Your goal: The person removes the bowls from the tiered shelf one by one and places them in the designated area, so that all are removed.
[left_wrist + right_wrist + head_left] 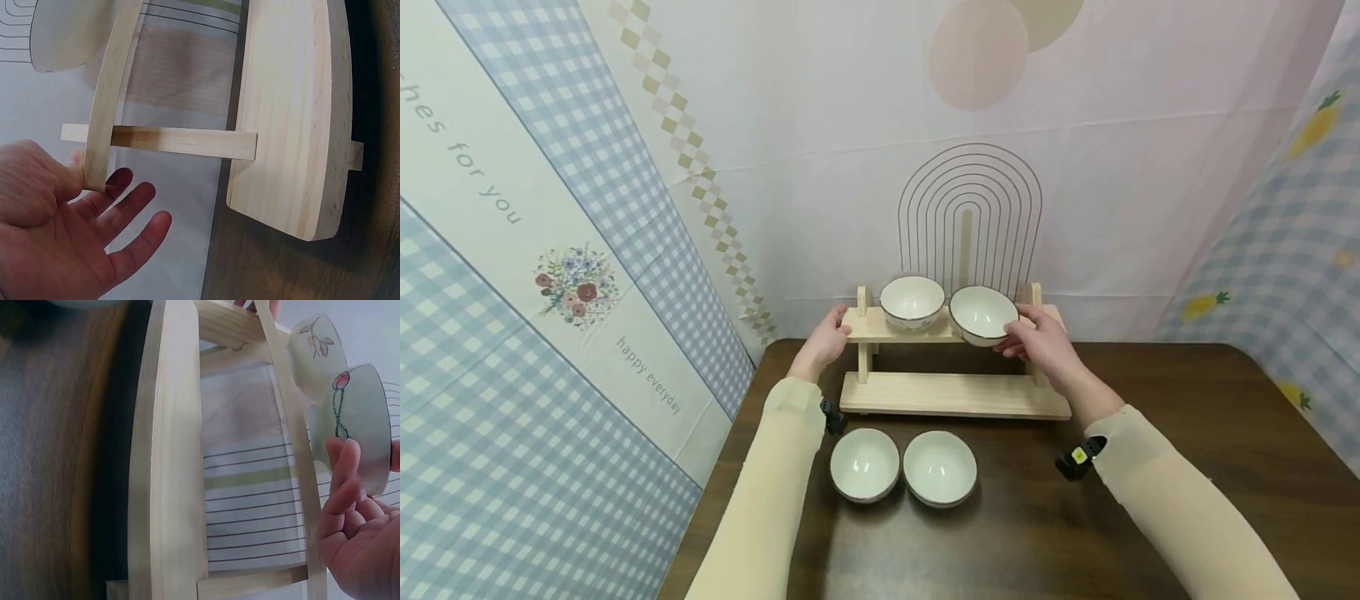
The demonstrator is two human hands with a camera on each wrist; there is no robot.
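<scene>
A two-tier wooden shelf rack (955,395) stands at the back of the table. My left hand (826,340) grips the left end of its upper board (103,100), thumb on one face and fingers on the other. On that board sits a white bowl (912,302) with a dark rim and a painted sprig. To its right, my right hand (1039,340) holds a second white bowl (983,313) by its right side, at the upper board's level. A painted red tulip shows on this bowl's outer wall in the right wrist view, with fingers (345,465) against it.
Two more white bowls (865,465) (940,468) stand side by side on the dark wooden table (1045,533), in front of the rack. The lower board (955,405) of the rack lies between them and the upper one. Behind, a patterned cloth (820,208) hangs.
</scene>
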